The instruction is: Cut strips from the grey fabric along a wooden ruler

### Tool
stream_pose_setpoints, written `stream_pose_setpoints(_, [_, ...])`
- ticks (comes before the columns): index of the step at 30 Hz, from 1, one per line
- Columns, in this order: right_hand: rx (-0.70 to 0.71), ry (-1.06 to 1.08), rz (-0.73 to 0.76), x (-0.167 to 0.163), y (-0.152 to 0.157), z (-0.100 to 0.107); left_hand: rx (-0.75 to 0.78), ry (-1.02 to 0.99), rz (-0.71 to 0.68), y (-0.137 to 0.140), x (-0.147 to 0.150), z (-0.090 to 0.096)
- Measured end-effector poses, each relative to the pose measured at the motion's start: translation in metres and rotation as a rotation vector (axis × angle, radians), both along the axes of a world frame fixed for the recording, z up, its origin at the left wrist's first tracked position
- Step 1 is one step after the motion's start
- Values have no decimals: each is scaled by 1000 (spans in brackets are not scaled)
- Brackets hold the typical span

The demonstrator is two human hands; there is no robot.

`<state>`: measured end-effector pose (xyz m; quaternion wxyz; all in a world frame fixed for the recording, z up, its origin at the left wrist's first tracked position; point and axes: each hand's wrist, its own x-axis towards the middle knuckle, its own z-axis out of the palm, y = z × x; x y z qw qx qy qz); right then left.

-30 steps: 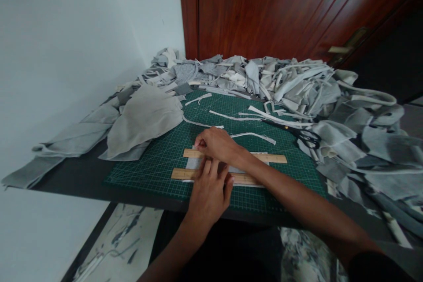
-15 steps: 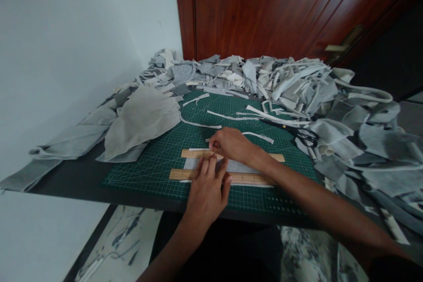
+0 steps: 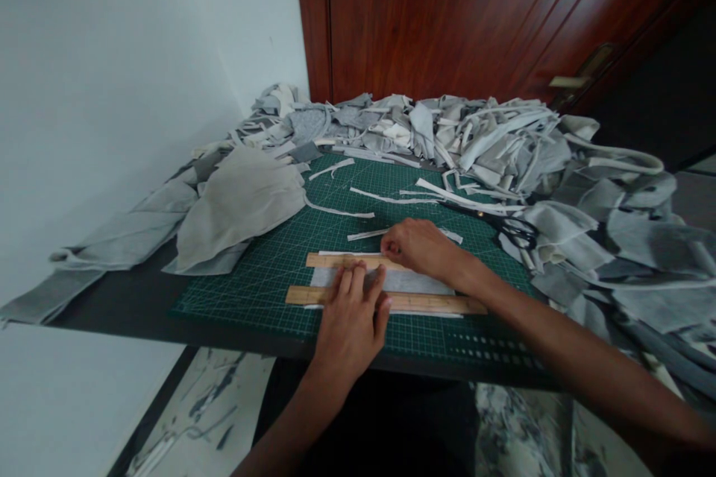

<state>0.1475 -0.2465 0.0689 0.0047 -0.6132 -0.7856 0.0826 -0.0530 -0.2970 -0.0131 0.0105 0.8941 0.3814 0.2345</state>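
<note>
Two wooden rulers lie side by side across a grey fabric piece point(image 3: 417, 281) on the green cutting mat point(image 3: 238, 302). My left hand point(image 3: 350, 320) presses down with fingers spread, its fingertips on the far ruler point(image 3: 323, 261) and its palm side over the near ruler point(image 3: 430, 303). Thin pale fabric edges show beyond both rulers. My right hand point(image 3: 418, 247) is closed at the far ruler's outer edge, fingers pinched together; whatever they hold is hidden.
Several cut fabric strips point(image 3: 391, 200) lie on the mat's far half. Black scissors point(image 3: 512, 227) rest at the right. A large grey cloth piece point(image 3: 240, 197) lies at the left, and a heap of fabric scraps point(image 3: 385, 123) lines the table's back and right side.
My right hand has moved to the right along the far ruler's edge, uncovering part of a fabric strip behind it. My left hand stays in place on the rulers.
</note>
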Motion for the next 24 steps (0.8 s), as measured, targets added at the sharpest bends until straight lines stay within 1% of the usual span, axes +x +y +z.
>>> stream_pose_setpoints(4, [8, -31, -16, 17, -6, -5, 18, 14, 3, 0, 0, 1])
stream_pose_setpoints(10, [35, -70, -40, 28, -17, -4, 7, 33, -9, 1, 0, 2])
stream_pose_setpoints(13, [46, -59, -69, 39, -20, -6, -3, 29, -11, 2, 0, 2])
stream_pose_setpoints(16, [93, 62, -115, 62, -18, -15, -19, 17, -11, 2, -1, 1])
stream_pose_setpoints(20, [269, 304, -153, 103, -14, -34, -12, 22, -9, 2, -1, 0])
stream_pose_setpoints(22, [345, 381, -137, 118, -14, -43, -1, 29, -8, 2, -1, 0])
stream_pose_setpoints(24, [374, 444, -63, 125, -19, -48, 9, 34, -9, 3, -2, 0])
